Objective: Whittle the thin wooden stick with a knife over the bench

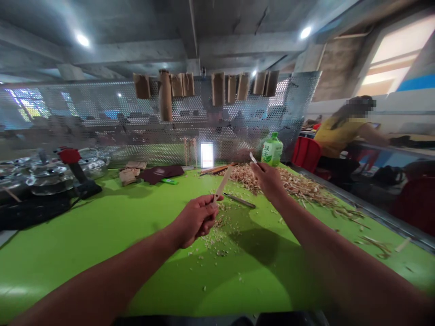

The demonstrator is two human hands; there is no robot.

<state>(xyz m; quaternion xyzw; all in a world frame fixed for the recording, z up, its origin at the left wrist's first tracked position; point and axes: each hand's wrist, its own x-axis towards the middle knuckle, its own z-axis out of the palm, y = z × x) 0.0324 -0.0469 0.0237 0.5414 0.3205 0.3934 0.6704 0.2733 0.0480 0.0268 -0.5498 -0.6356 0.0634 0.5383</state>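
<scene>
My left hand (pixel 200 217) is closed around the lower end of a thin, pale wooden strip (pixel 223 183), which tilts up and to the right. Small wood chips (pixel 222 242) lie scattered beneath it on the green tabletop (pixel 118 253). My right hand (pixel 268 179) is raised to the right, fingers wrapped round a carving knife (pixel 253 157); its short bright blade points up and left, and the handle is mostly covered by my fingers. Between the hands, a slim metal-handled tool (pixel 241 200) lies on the table. The strip and the blade are apart.
A heap of wood shavings (pixel 306 185) spreads along the right side, near a green-capped tea bottle (pixel 272 149). Dark cloth (pixel 163 173) and sandpaper pieces lie at the back. Metal kettles (pixel 50 176) stand left. A perforated screen (pixel 204 129) closes the back; a person (pixel 343 131) sits right.
</scene>
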